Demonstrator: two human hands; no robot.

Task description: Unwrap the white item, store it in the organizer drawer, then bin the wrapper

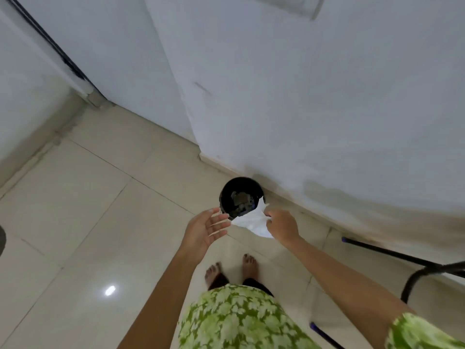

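A small round black bin (225, 191) stands on the tiled floor against the white wall, with some scraps lying inside it. My right hand (283, 226) pinches a crumpled white wrapper (253, 220), which hangs just over the near right edge of the bin's mouth. My left hand (205, 229) is held flat with fingers spread, palm turned towards the wrapper, close to its left tip and holding nothing. The white item and the organizer drawer are not in view.
Beige floor tiles (88, 222) spread to the left and front. My bare feet (230, 270) stand just behind the bin. A black metal furniture leg (392, 253) runs along the right. A white wall (327, 109) rises behind the bin.
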